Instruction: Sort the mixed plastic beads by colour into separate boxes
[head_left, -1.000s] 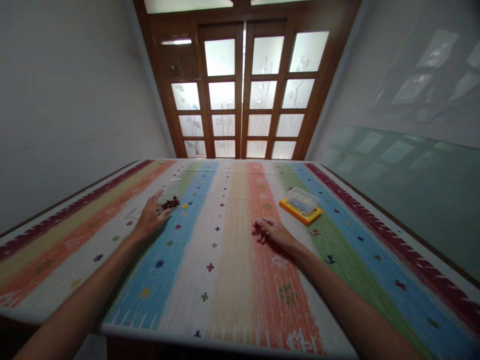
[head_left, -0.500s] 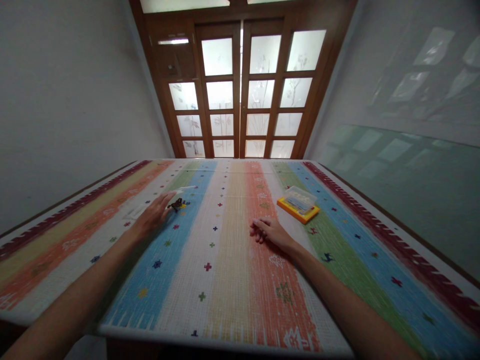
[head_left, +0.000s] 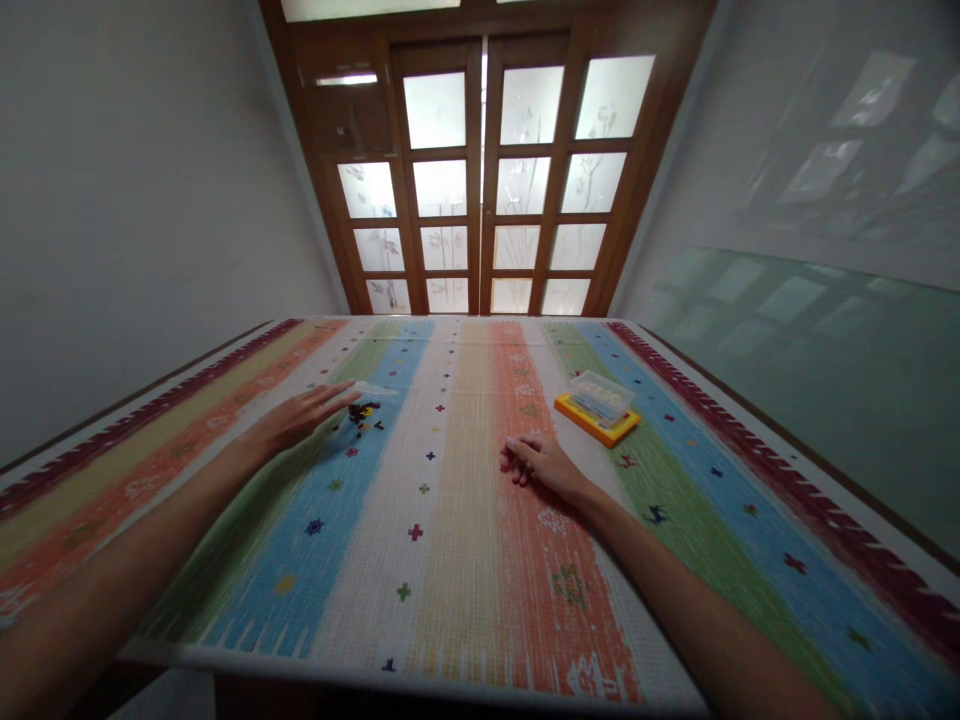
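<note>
My left hand (head_left: 313,408) stretches over the left side of the table with its fingers extended. Its fingertips are at a small piece of clear plastic (head_left: 375,389); whether they touch it I cannot tell. Just below the fingertips lies a loose pile of small dark brown and yellow pieces (head_left: 363,412), a few scattered toward me. My right hand (head_left: 541,466) rests on the orange stripe of the cloth, fingers loosely curled in, with nothing visible in them. Beyond it to the right is a yellow-orange box (head_left: 609,432) with a clear plastic case (head_left: 601,396) on top.
A striped, patterned tablecloth (head_left: 457,500) covers the table. White walls (head_left: 150,180) stand on both sides, with a pale green glass panel (head_left: 810,350) leaning at the right. Wooden doors with frosted panes (head_left: 487,180) are beyond the far edge.
My left hand has flattened and its fingers have straightened. The dark pieces now lie more spread out, and the clear plastic by the fingertips has shifted slightly. My right hand stays put.
</note>
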